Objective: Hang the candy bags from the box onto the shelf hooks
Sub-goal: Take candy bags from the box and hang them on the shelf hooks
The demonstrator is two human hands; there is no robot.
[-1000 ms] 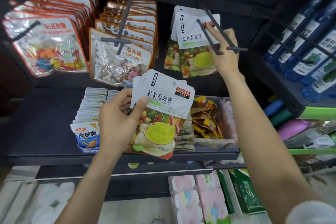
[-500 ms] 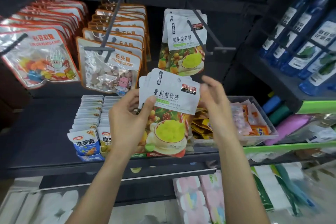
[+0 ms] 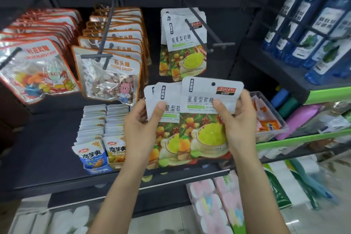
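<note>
white-topped candy bags [image 3: 183, 43] are already hanging on the hook [image 3: 199, 34]; the left hand [image 3: 140, 129] is gripping a fan of several more, the right hand [image 3: 237, 119] pinching the front bag [image 3: 205, 119].

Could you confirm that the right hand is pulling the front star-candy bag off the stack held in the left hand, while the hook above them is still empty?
Not quite: in the head view the hook already carries star-candy bags. The right hand does grip the front bag of the left hand's stack.

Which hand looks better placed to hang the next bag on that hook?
Right, probably. The right hand already pinches the front white fruit-printed candy bag, and the half-filled black metal hook sits above on its side. The left hand holds the remaining stack.
</note>
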